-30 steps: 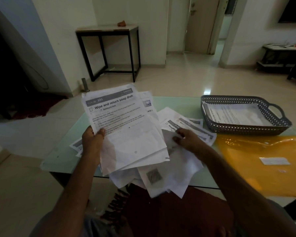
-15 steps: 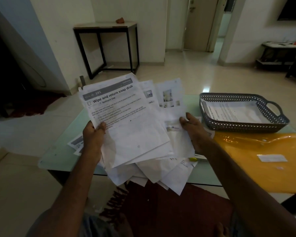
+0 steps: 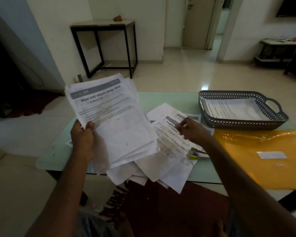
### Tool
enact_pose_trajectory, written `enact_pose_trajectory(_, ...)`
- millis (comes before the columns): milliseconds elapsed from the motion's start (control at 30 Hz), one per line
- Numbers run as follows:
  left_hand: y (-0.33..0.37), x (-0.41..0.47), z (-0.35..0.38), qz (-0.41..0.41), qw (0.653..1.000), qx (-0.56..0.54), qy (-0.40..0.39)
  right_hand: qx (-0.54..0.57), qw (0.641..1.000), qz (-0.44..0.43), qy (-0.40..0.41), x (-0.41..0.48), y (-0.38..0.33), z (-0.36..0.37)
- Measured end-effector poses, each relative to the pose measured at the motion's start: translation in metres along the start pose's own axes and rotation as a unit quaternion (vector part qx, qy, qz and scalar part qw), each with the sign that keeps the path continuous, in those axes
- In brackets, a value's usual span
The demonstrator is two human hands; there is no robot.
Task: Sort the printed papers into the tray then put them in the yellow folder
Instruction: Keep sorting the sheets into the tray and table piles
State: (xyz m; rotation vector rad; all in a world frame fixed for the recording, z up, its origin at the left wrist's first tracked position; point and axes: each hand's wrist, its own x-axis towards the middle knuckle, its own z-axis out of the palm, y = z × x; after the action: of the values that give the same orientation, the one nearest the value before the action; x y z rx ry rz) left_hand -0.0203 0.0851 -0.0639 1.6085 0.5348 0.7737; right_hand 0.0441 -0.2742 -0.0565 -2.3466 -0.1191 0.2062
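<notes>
- Fingers (image 3: 90, 125) of left hand (image 3: 82, 135): clamped on the lower-left edge of the held paper stack (image 3: 116, 120), thumb on front, rest behind. Forearm comes in from 7 o'clock. Stack is lifted and tilted, top edge toward 12.
- Top sheet title reads "Wipe and return soap dish".
- Right hand (image 3: 193, 132): palm down over loose papers (image 3: 169, 147) mid-surface (image 3: 161, 100), fingers (image 3: 181, 124) curled, pointing to 9 o'clock. Blurred, so can't tell if they pinch a sheet or just touch it.
- Loose papers overhang the near edge at 6 o'clock.
- Tray (image 3: 243, 124) at 2 o'clock, printed sheet (image 3: 234, 110) flat inside.
- Yellow folder (image 3: 263, 151) at 4 o'clock, flat, just beside the tray's near side.
- Yellow-green marker (image 3: 193, 155) on the loose papers, by the right wrist.
</notes>
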Motion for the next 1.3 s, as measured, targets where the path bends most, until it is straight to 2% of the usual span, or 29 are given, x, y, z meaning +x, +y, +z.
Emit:
enact_pose_trajectory(33,0.0,0.001,-0.001,0.0,1.0,0.0,0.002,-0.092,0.996,0.022,0.003,0.005,0.015,-0.007)
enact_pose_trajectory(100,-0.001,0.002,-0.001,0.002,1.0,0.007,0.003,-0.206,0.977,0.049,-0.031,0.006,0.037,-0.012)
enact_pose_trajectory(233,-0.002,0.0,0.002,0.007,1.0,0.018,-0.006,-0.317,0.945,0.023,-0.082,-0.009,0.031,0.015)
enact_pose_trajectory(367,-0.004,0.001,-0.004,0.012,1.0,0.019,-0.002,-0.292,0.95,-0.067,-0.091,-0.005,0.019,0.049)
enact_pose_trajectory(433,-0.003,0.002,-0.009,0.002,1.0,-0.005,0.02,-0.276,0.954,-0.079,-0.083,0.0,0.014,0.052)
enact_pose_trajectory(567,-0.001,0.004,-0.014,-0.007,0.997,-0.051,0.055,-0.252,0.964,-0.019,0.084,0.001,0.01,0.051)
enact_pose_trajectory(633,-0.001,0.004,-0.011,-0.012,0.998,-0.05,0.045,-0.247,0.965,0.029,0.083,-0.001,0.012,0.052)
enact_pose_trajectory(733,-0.002,0.001,-0.004,-0.013,0.999,-0.026,0.024,-0.257,0.965,0.037,0.043,-0.001,0.018,0.055)
enact_pose_trajectory(1067,-0.002,-0.004,0.006,-0.02,0.999,-0.025,-0.018,-0.081,0.995,0.053,0.034,0.009,0.021,0.051)
enact_pose_trajectory(1167,-0.002,-0.005,0.006,-0.025,0.999,-0.023,-0.037,0.079,0.995,0.038,0.055,0.013,0.015,0.044)
enact_pose_trajectory(1300,-0.001,-0.005,0.008,-0.032,0.996,-0.009,-0.084,0.255,0.964,-0.012,0.078,0.013,-0.001,0.021)
